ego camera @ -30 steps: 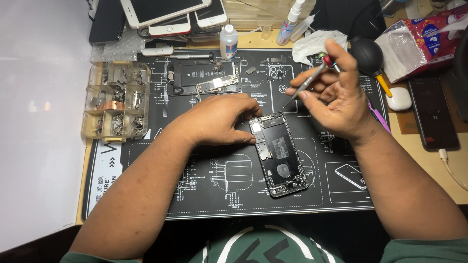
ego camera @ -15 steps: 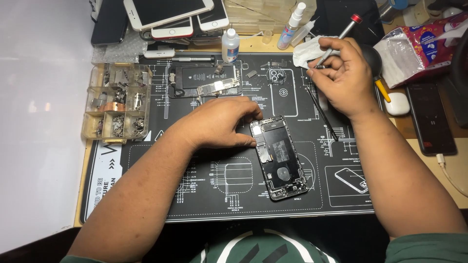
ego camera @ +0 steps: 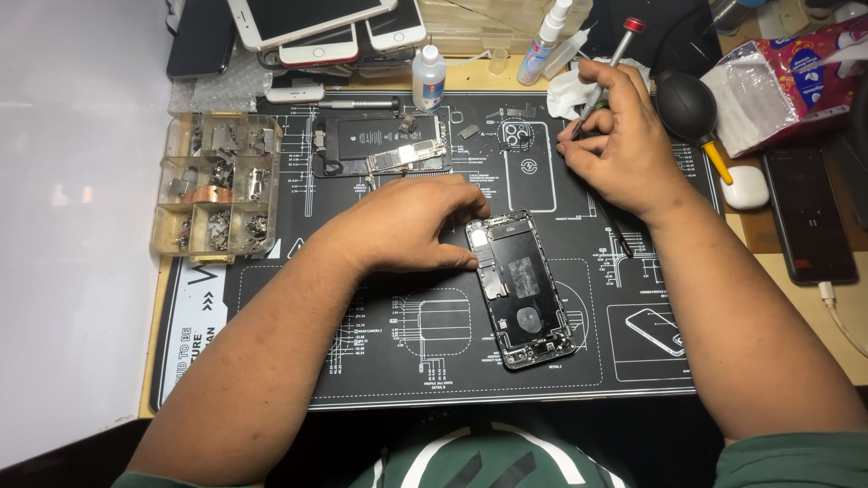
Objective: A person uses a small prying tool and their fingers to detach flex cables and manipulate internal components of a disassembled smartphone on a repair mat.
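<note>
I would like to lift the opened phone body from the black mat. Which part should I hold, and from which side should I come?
Probably grip the opened phone body by its two long metal edges, near the lower half, coming from above. It lies flat on the black mat with its inner parts facing up, so fingers should stay off the inside. The left hand already rests at its upper left edge.

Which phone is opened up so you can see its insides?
The black phone lying on the dark work mat, touched by the left hand. Its back shell shows bare parts inside. The white phones stacked at the top edge are closed.
</note>
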